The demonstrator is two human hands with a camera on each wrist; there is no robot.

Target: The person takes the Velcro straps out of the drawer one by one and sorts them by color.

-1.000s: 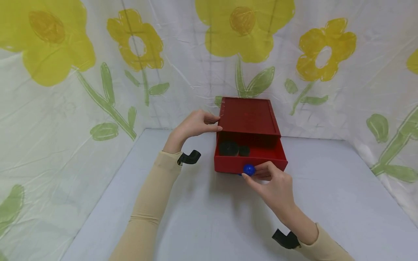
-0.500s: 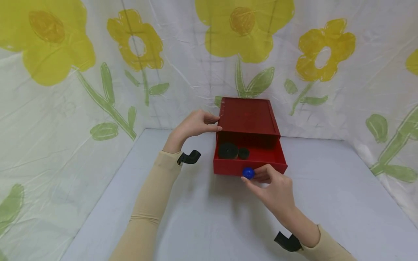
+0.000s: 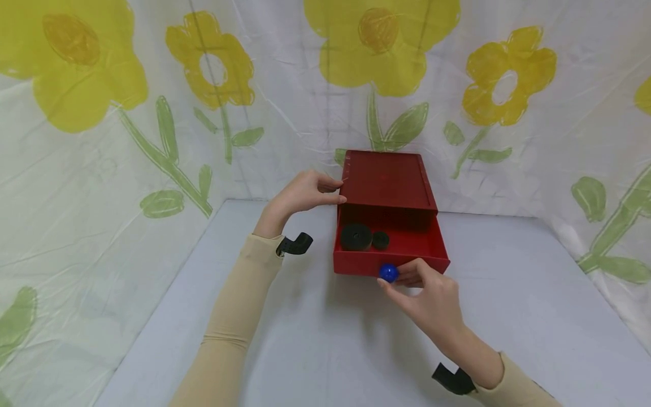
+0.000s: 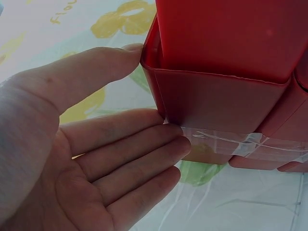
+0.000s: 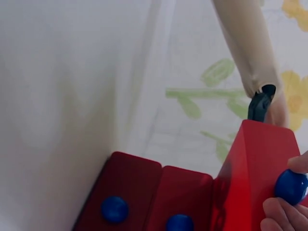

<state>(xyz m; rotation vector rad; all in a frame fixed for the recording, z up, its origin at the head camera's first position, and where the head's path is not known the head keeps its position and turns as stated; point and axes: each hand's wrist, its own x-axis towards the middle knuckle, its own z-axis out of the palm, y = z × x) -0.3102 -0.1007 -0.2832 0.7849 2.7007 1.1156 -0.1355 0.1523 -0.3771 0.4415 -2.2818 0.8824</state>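
A red drawer cabinet [image 3: 386, 180] stands at the back of the table, its top drawer [image 3: 414, 240] pulled out. In that drawer sit two round black discs, a large one [image 3: 356, 237] with a small centre hole and a smaller one [image 3: 380, 239] beside it. Thumb and fingers of my right hand [image 3: 432, 294] pinch the blue round knob [image 3: 389, 273] on the drawer front. My left hand [image 3: 302, 194] touches the cabinet's upper left edge. In the left wrist view its fingers [image 4: 139, 139] lie fairly straight against the red casing, thumb at the front corner.
Lower drawers with blue knobs [image 5: 114, 209] are closed beneath the open one in the right wrist view. Clear tape [image 4: 250, 139] runs over the casing. White sheeting [image 3: 285, 62] with painted yellow flowers hangs behind the pale table [image 3: 315, 350].
My right hand has moved slightly toward me with the knob, and the drawer has come out a little farther, showing more of the black discs. The left hand stays in place.
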